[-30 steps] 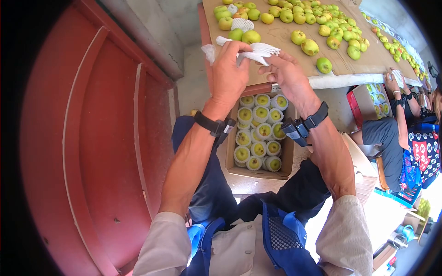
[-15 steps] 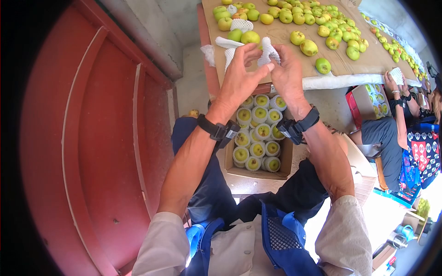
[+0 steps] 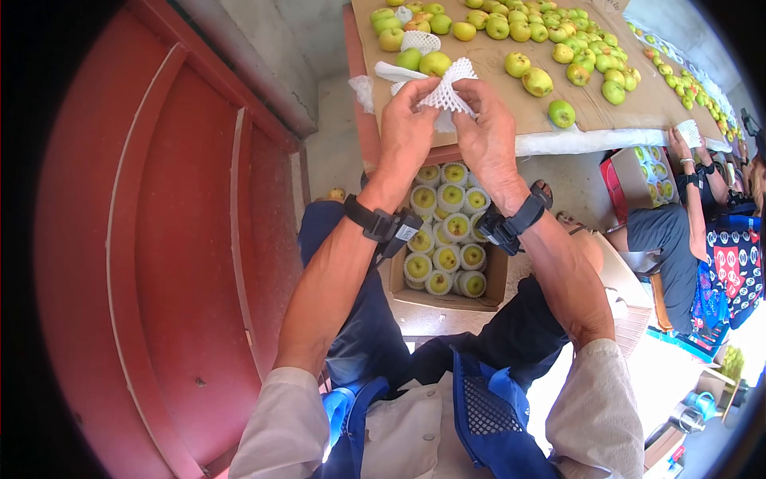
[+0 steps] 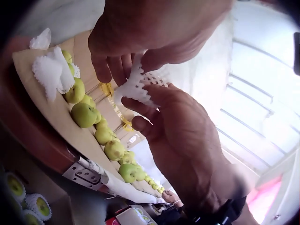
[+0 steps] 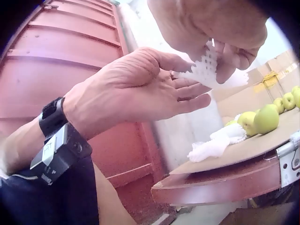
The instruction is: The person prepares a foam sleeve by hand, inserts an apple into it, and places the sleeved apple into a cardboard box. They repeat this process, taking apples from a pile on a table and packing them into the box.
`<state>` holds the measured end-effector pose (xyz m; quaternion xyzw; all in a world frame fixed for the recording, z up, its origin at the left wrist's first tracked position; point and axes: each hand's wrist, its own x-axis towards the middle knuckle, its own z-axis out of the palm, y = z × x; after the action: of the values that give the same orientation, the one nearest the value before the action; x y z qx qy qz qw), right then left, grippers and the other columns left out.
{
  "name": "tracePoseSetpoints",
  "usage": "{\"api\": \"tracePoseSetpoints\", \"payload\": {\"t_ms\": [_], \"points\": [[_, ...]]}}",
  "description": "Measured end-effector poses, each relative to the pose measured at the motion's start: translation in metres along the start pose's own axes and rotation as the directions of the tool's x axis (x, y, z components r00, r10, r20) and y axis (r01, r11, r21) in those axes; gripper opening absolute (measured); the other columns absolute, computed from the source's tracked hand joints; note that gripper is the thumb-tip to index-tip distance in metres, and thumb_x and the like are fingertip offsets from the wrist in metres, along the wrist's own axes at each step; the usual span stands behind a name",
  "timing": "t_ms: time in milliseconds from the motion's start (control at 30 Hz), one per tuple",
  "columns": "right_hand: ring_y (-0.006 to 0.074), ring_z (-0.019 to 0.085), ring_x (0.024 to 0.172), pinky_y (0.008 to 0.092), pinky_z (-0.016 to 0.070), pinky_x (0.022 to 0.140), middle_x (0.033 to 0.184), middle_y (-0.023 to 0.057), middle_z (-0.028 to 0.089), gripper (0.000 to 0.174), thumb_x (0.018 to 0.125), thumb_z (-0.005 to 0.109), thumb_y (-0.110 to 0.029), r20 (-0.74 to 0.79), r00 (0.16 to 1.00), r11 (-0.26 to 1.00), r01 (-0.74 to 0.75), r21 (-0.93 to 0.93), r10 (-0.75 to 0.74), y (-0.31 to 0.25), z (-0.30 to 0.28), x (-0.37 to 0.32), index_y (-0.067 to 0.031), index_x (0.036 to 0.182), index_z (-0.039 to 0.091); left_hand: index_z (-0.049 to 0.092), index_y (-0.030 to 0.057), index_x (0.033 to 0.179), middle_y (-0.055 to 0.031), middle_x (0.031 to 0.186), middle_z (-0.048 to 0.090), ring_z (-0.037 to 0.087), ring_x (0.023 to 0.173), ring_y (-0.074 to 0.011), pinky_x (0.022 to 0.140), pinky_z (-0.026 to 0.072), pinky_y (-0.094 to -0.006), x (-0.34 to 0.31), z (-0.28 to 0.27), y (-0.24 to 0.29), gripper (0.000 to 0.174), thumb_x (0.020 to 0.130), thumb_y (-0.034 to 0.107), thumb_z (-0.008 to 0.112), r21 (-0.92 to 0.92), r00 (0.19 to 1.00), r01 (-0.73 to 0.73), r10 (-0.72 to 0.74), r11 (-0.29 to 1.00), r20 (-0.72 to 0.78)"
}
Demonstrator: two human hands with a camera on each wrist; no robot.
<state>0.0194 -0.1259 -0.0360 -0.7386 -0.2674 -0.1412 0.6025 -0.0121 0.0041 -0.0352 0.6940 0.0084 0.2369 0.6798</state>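
A white foam fruit net (image 3: 451, 86) is stretched between both hands over the near edge of the table. My left hand (image 3: 408, 132) pinches its left side with thumb and fingers. My right hand (image 3: 485, 136) pinches the other side, with its mesh spread between the thumbs. In the right wrist view the net (image 5: 205, 70) shows a toothed edge and holds no fruit. More white foam nets (image 4: 54, 72) lie on the cardboard beside the left hand. Just beyond the hands sit a yellow-green apple (image 3: 435, 64) and a greener apple (image 3: 408, 59).
Many loose apples (image 3: 586, 56) cover the cardboard-topped table (image 3: 479, 60). Below the hands, a cardboard box (image 3: 492, 279) holds rows of netted apples (image 3: 448, 258). A red metal panel (image 3: 183, 263) stands on the left. At right, another person's hand (image 3: 679, 145) holds a foam net.
The foam net, bunched between the hands earlier, is now spread open. The right hand has moved left, closer to the left hand, which has shifted only slightly.
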Motion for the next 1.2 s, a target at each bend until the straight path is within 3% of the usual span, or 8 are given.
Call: {"api": "tracePoseSetpoints", "payload": {"t_ms": [100,200,333,400,567,900,1067,1200], "points": [[0.0208,0.066,0.096,0.0332,0.0524,0.088,0.11,0.0141,0.069,0.032,0.089,0.064,0.0,-0.007,0.996,0.969,-0.085,0.233,0.089,0.01,0.008,0.002,0.0014,0.121,0.06,0.065,-0.0068,0.122,-0.0124,0.115,0.071,0.065,0.105,-0.0165,0.093,0.0511,-0.029,0.001,-0.003,-0.003,0.034,0.089,-0.008,0.058,-0.029,1.0,0.02,-0.02,0.999,-0.017],[0.0159,0.063,0.095,0.0305,0.0509,0.088,0.109,0.0093,0.069,0.029,0.094,0.064,-0.006,0.04,0.984,0.927,-0.177,0.331,0.173,0.005,0.001,0.003,0.0034,0.121,0.06,0.063,-0.0028,0.128,-0.0053,0.114,0.069,0.064,0.101,-0.0095,0.09,0.0503,-0.0235,0.001,-0.007,-0.001,0.034,0.095,-0.003,0.057,-0.022,0.999,0.054,-0.053,0.998,0.008],[0.0121,0.061,0.092,0.0281,0.0494,0.082,0.105,0.005,0.069,0.028,0.097,0.063,-0.013,0.111,0.942,0.893,-0.335,0.299,0.317,-0.005,-0.013,0.006,0.003,0.121,0.062,0.065,-0.0008,0.124,-0.005,0.115,0.07,0.064,0.103,-0.011,0.09,0.0504,-0.0271,0.001,-0.014,0.002,0.028,0.098,0.007,0.061,-0.265,0.973,0.226,-0.206,0.937,0.103],[0.0034,0.054,0.08,0.0208,0.0412,0.064,0.102,-0.0009,0.069,0.024,0.101,0.061,-0.016,0.163,0.861,0.741,-0.5,0.449,0.482,-0.006,-0.016,0.009,-0.0031,0.121,0.064,0.066,0.0005,0.122,-0.0049,0.115,0.07,0.064,0.104,-0.0118,0.091,0.0502,-0.0294,0.001,-0.015,0.005,0.026,0.099,0.012,0.062,-0.342,0.962,0.271,-0.242,0.9,0.127],[0.0057,0.057,0.082,0.0225,0.0424,0.066,0.102,-0.0001,0.07,0.024,0.1,0.063,-0.022,0.268,0.846,0.674,-0.531,0.514,0.462,-0.003,-0.024,0.01,-0.0038,0.115,0.067,0.065,0.0048,0.122,-0.0045,0.116,0.07,0.064,0.109,-0.0151,0.095,0.0481,-0.0362,0.001,-0.014,0.009,0.028,0.1,0.022,0.063,-0.421,0.942,0.333,-0.277,0.844,0.189],[0.0105,0.06,0.085,0.0259,0.0432,0.067,0.101,0.0012,0.069,0.024,0.1,0.062,-0.028,0.537,0.717,0.414,-0.696,0.587,0.445,0.0,-0.035,0.018,-0.0073,0.113,0.065,0.052,0.0026,0.136,-0.0092,0.13,0.063,0.062,0.117,-0.0212,0.097,0.0512,-0.0405,0.003,-0.014,0.009,0.037,0.103,0.02,0.057,-0.565,0.931,0.366,-0.286,0.74,0.229],[0.0122,0.06,0.087,0.0263,0.0432,0.067,0.103,0.0012,0.068,0.026,0.103,0.06,-0.032,0.555,0.712,0.313,-0.695,0.648,0.431,0.008,-0.038,0.022,-0.0085,0.114,0.062,0.053,0.0013,0.134,-0.0104,0.133,0.061,0.057,0.125,-0.0226,0.105,0.047,-0.0444,0.0,-0.016,0.015,0.037,0.099,0.011,0.061,-0.711,0.893,0.449,-0.307,0.541,0.331],[0.012,0.059,0.088,0.0266,0.0433,0.067,0.105,0.001,0.068,0.027,0.106,0.056,-0.034,0.526,0.735,0.256,-0.657,0.709,0.428,0.007,-0.045,0.023,-0.0083,0.113,0.062,0.055,0.0016,0.131,-0.0095,0.132,0.061,0.056,0.125,-0.0224,0.109,0.0438,-0.045,0.002,-0.017,0.017,0.037,0.096,0.007,0.063,-0.66,0.89,0.433,-0.176,0.614,0.42]]}}
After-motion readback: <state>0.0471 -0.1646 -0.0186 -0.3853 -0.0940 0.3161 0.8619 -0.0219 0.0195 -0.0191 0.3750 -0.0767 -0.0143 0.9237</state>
